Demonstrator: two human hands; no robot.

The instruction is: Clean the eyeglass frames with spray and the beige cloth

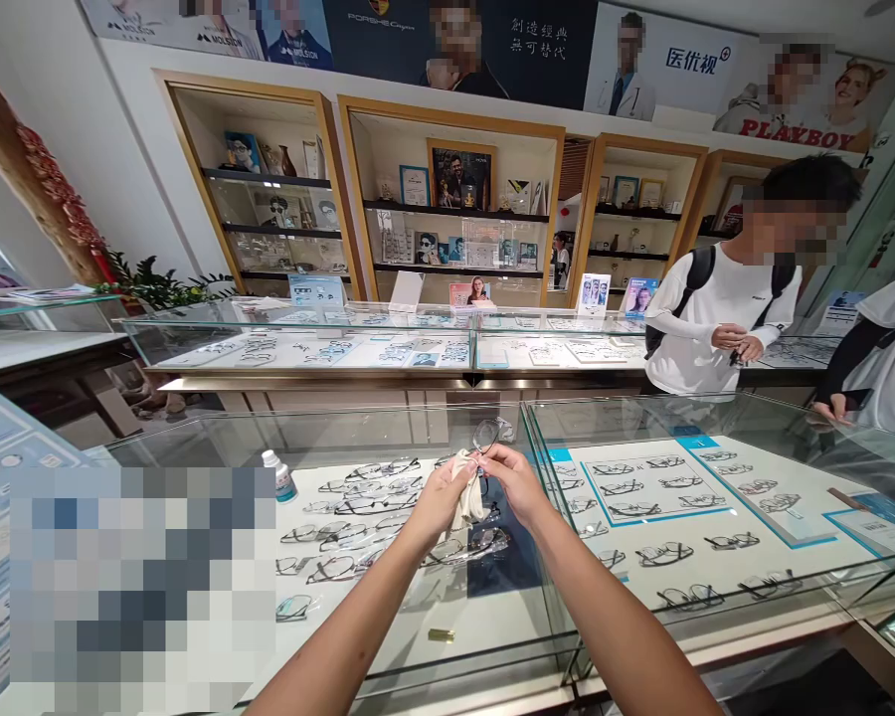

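Observation:
Over the glass display case, my left hand is closed on a pale cloth, which hangs below its fingers. My right hand meets it at the fingertips, pinching a pair of eyeglasses whose round lens shows just above the cloth. The hands partly hide the frame, and the exact grip of each finger is too small to make out. Beneath the hands, several pairs of glasses lie in rows, some in clear wrapping. A small white bottle with a blue label stands left of them.
A glass case runs across in front of me, with more glasses on the right. Behind it stands a second case. A person in a white shirt stands between them at right, beside another person. The lower left is pixelated.

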